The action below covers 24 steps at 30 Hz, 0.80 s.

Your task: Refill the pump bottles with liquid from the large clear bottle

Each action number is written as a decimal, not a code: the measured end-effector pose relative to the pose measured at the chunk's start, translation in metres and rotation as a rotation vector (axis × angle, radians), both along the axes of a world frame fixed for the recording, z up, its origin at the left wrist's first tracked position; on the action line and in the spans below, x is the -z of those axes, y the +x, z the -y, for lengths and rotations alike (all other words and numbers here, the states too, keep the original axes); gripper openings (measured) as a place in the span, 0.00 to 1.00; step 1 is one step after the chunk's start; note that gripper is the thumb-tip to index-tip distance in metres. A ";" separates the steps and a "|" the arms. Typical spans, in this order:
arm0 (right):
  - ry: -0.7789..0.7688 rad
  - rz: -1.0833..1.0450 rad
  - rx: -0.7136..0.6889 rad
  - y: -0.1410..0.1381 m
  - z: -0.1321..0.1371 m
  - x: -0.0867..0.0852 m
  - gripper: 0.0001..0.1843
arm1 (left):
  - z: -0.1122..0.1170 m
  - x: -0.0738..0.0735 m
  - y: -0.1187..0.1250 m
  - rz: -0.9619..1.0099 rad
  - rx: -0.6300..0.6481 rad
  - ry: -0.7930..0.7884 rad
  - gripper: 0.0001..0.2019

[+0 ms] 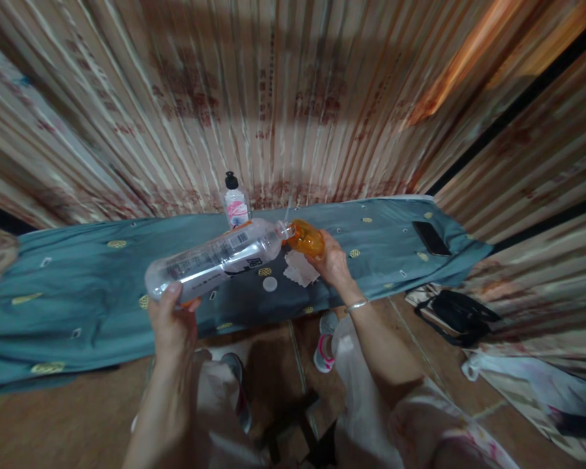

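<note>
My left hand [173, 320] is closed around the base end of a large clear plastic bottle [219, 256], which lies tilted nearly level with its mouth pointing right. In my right hand [333, 262] is a small orange translucent bottle [305, 239], its opening turned toward the large bottle's neck. The two mouths meet or nearly meet; I cannot tell whether they touch. Below them, a crumpled pale tissue [301, 269] and a round whitish cap or disc [270, 284] lie on the cloth.
A teal patterned cloth [97, 286] covers the long bench. Behind the large bottle stands a clear bottle with a black cap and pink label [237, 207]. A black phone [430, 238] lies at the right end. On the floor sits a black bag [461, 316]; curtains [273, 104] hang behind.
</note>
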State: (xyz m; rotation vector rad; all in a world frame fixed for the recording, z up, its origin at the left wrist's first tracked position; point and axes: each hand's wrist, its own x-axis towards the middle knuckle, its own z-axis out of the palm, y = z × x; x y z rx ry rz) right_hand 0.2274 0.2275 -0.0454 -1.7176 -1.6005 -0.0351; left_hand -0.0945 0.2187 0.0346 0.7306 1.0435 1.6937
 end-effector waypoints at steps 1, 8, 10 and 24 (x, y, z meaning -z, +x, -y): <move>-0.005 0.001 0.000 0.000 0.000 0.000 0.39 | 0.000 0.000 0.000 0.004 -0.006 -0.008 0.15; -0.005 -0.023 0.008 0.001 0.003 -0.003 0.39 | 0.000 0.002 0.002 0.011 -0.010 -0.045 0.17; -0.008 -0.042 0.012 0.001 0.004 -0.003 0.39 | 0.000 0.001 0.004 -0.002 -0.003 -0.029 0.16; 0.035 -0.032 0.008 0.001 0.003 -0.005 0.37 | 0.001 -0.002 0.009 -0.015 0.030 -0.011 0.13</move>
